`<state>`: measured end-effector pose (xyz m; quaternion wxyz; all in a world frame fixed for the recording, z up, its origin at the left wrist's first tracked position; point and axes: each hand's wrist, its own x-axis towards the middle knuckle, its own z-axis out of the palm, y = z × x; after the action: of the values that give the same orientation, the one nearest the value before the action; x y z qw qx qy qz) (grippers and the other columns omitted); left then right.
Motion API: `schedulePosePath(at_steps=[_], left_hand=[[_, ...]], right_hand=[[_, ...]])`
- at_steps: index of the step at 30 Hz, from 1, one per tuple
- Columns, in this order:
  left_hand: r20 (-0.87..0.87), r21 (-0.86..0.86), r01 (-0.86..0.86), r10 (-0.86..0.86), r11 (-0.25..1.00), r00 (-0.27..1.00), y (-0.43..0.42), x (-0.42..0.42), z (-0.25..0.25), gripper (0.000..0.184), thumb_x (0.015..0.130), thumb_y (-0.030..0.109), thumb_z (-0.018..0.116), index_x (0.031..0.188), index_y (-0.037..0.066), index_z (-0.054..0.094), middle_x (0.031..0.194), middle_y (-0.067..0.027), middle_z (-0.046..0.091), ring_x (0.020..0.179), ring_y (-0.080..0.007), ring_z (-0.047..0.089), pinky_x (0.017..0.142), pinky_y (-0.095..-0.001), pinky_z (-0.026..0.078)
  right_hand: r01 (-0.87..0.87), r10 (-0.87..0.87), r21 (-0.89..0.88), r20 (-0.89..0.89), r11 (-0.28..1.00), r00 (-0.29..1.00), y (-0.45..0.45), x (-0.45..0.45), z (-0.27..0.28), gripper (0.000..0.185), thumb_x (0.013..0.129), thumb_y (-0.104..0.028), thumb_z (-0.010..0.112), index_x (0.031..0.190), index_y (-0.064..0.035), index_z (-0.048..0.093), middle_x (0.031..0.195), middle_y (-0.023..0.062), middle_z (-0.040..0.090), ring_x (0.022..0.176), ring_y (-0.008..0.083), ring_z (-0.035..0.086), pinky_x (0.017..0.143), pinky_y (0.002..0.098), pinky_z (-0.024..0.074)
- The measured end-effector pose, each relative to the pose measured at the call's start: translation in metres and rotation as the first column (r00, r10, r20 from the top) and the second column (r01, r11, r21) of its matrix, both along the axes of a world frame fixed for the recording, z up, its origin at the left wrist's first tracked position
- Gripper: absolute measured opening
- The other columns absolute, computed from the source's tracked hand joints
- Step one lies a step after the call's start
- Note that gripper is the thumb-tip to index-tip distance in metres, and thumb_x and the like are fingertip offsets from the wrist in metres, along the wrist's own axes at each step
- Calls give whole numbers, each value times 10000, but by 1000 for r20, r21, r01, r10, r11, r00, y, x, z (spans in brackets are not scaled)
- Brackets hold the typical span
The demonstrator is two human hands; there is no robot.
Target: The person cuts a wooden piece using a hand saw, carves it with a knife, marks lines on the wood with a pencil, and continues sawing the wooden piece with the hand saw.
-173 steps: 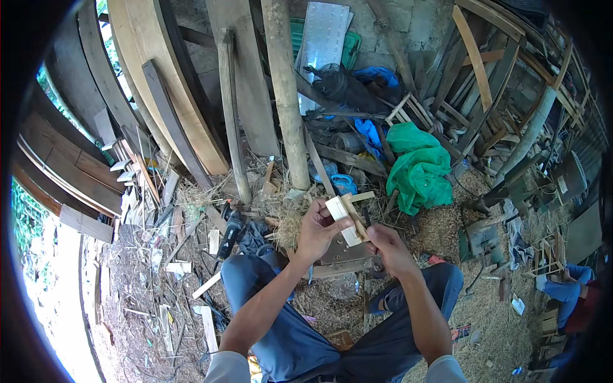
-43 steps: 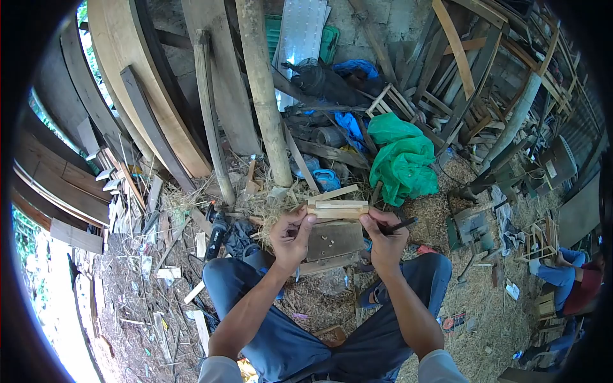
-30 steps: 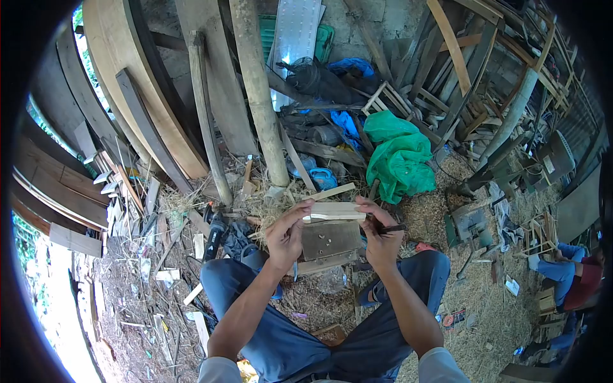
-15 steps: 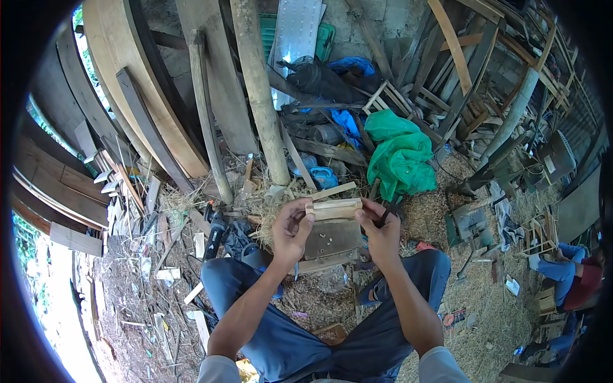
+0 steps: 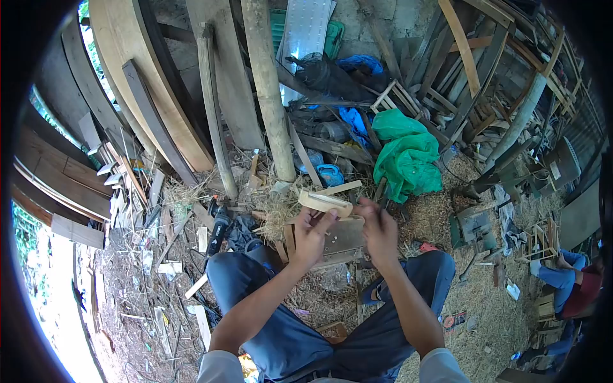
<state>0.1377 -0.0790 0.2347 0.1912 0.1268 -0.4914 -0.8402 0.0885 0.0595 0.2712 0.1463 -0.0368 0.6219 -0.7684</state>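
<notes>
My left hand [image 5: 311, 237] grips a small pale wooden block [image 5: 324, 203] with a groove along it, thumb on the near side. The block is tilted, its right end lower. Just beyond that end is my right hand [image 5: 380, 231], fingers curled. Something thin and dark shows by its fingers, too small to name. Below the hands, between my knees, a flat wooden board [image 5: 345, 236] bears a few small chips. A pale wooden strip [image 5: 341, 188] lies behind the block.
A power tool [image 5: 219, 231] lies on the ground left of my knee. A green plastic sheet [image 5: 405, 156] is heaped at the back right. Long planks [image 5: 150, 83] lean on the left, near a wooden post [image 5: 265, 96]. A seated person [image 5: 571, 281] is at the far right.
The block has gone from level between both hands to tilted in my left hand. My right hand has come off its right end. The view has shifted slightly.
</notes>
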Motion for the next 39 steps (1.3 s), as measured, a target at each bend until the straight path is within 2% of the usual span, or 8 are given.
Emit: schedulePosePath(at_steps=[4, 8, 10, 15, 17, 21, 32, 39], left_hand=[[-62, 91, -2, 7, 996, 998, -13, -1, 5, 320, 914, 40, 575, 1211, -31, 480, 1166, -155, 605, 1053, -248, 628, 921, -383, 524], [-53, 44, 107, -104, 993, 993, -17, 5, 12, 337, 907, 15, 570, 1223, -21, 461, 1156, -170, 602, 1062, -273, 625, 898, -404, 552], [-52, 17, 127, -126, 992, 991, -15, 6, 13, 348, 903, 7, 572, 1230, -16, 453, 1155, -170, 602, 1059, -273, 626, 890, -403, 556], [-89, -93, 83, -91, 992, 992, -8, 9, 24, 332, 900, 33, 616, 1193, -29, 472, 1089, -140, 632, 1005, -216, 643, 848, -344, 566], [-90, -138, 73, -86, 988, 992, -6, 9, 24, 338, 899, 31, 616, 1199, -29, 471, 1090, -138, 634, 994, -210, 645, 850, -341, 565], [-101, -186, 56, -75, 981, 992, -6, 10, 25, 352, 896, 29, 621, 1209, -27, 471, 1085, -132, 639, 969, -189, 651, 852, -325, 555], [-85, -349, 53, -88, 936, 993, -6, 13, 15, 342, 875, 13, 636, 1179, -37, 489, 1054, -121, 656, 970, -163, 648, 832, -273, 518], [-152, -341, 18, -74, 940, 986, -5, 12, 11, 312, 871, 16, 648, 1141, -38, 504, 1042, -121, 666, 949, -146, 650, 812, -257, 515]], right_hand=[[67, -72, -27, -334, 997, 940, 20, -26, -18, 379, 1022, -316, 403, 1082, 24, 561, 847, 49, 609, 620, 77, 492, 566, 265, 427], [-112, 69, -317, -144, 942, 987, 35, -19, -8, 337, 1016, -299, 432, 1031, 11, 562, 874, 54, 604, 667, 87, 523, 630, 275, 447], [-80, 76, 7, -420, 997, 904, 25, -8, 5, 233, 970, -208, 548, 989, 17, 605, 894, 70, 634, 719, 95, 551, 695, 249, 467], [-18, 33, 35, -470, 999, 882, 14, 3, 8, 146, 876, -59, 649, 1000, 15, 626, 867, 64, 659, 801, 118, 620, 739, 258, 490], [-2, 120, 218, -533, 976, 837, 16, 4, 12, 143, 853, -70, 669, 970, 9, 641, 869, 81, 661, 762, 137, 626, 694, 271, 491], [21, 169, 286, -621, 958, 766, 15, 4, 15, 106, 875, -64, 654, 950, 10, 637, 823, 27, 604, 687, 58, 547, 602, 215, 425], [208, 215, 374, -817, 904, 535, 10, 1, 19, 97, 791, -48, 684, 873, -40, 634, 740, 98, 577, 678, 232, 568, 608, 330, 447], [245, 278, 428, -836, 870, 473, 12, -4, 26, 96, 778, -9, 660, 863, -39, 629, 753, 93, 591, 707, 257, 567, 644, 346, 447]])
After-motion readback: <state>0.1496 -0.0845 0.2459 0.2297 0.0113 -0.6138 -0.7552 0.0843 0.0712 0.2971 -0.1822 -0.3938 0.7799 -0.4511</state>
